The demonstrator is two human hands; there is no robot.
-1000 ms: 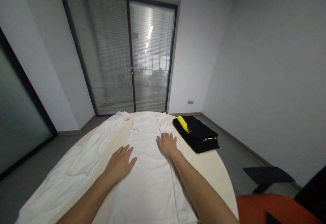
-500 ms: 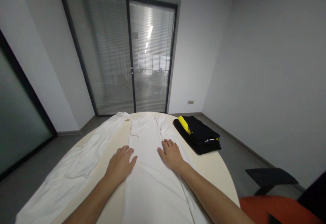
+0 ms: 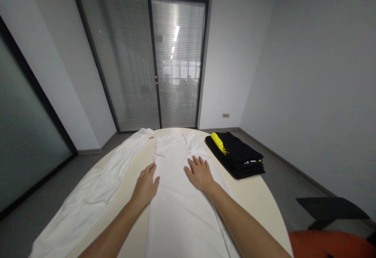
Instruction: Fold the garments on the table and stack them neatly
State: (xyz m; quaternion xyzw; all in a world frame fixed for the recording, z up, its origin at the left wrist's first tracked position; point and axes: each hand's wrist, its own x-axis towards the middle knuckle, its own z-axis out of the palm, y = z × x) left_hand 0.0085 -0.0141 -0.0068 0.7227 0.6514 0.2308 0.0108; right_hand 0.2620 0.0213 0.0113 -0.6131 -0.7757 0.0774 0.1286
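A white shirt (image 3: pixel 179 207) lies lengthwise on the round cream table (image 3: pixel 258 203), its sides folded inward and a short sleeve showing near the far end. My left hand (image 3: pixel 146 185) rests at the shirt's left edge, thumb apart from the fingers and over the cloth. Flat on the right half of the shirt is my right hand (image 3: pixel 199 173), its fingers spread. Neither hand grips anything that I can see. Left of my left arm stretches a second white garment (image 3: pixel 100 185), loosely laid and wrinkled.
A stack of folded black clothes (image 3: pixel 237 152) with a yellow patch (image 3: pixel 219 142) sits at the table's right. Beyond the right edge stands a chair with an orange seat (image 3: pixel 329 244) and black armrest (image 3: pixel 331 208). Glass doors with blinds (image 3: pixel 179 105) stand behind.
The view has turned slightly left, so everything appears shifted right. My left fingers have drawn closer together along the shirt's edge. My right hand stays flat, its fingers a little more spread.
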